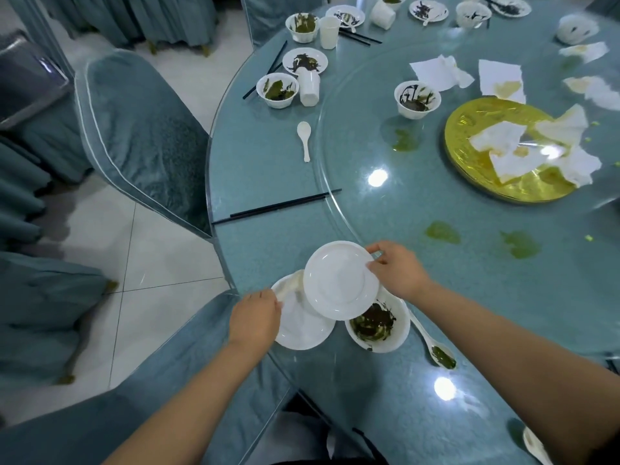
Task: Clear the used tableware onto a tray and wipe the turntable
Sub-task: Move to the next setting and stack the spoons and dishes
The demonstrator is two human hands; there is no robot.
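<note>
Two hands at work: both busy at the near rim of the table [268, 169].
Right hand [397, 271]: fingers curled on the far-right rim of a clean white plate [339, 280], lifting it, tilted, clear of the glass.
Left hand [255, 317]: pinching the left edge of a second white plate [302, 327], flat on the table, partly under the raised one; what looks like a crumpled napkin [290, 285] tucked at the fingers.
Dirty bowl [379, 325]: just right of the lower plate, smeared dark and green inside, its top edge hidden behind the raised plate.
Soiled spoon [432, 344]: lying right beside that bowl, green sauce in its scoop.
Turntable [419, 203]: glass disc, well beyond the hands, dotted with green spills [443, 232].
On the turntable: gold platter [469, 152] heaped with stained paper napkins [510, 152]; one dirty bowl near it [417, 99].
Black chopsticks [278, 207]: a pair lying across the table edge, tips reaching the turntable rim.
Clean spoon [304, 139]: alone on the table, left of the turntable.
Far places: more smeared bowls [277, 89], small plates [304, 61] and paper cups [309, 85], one tipped over, more chopsticks alongside.
Chairs [141, 129]: teal covers, ringed round the left side.
Tray: none in shot.
</note>
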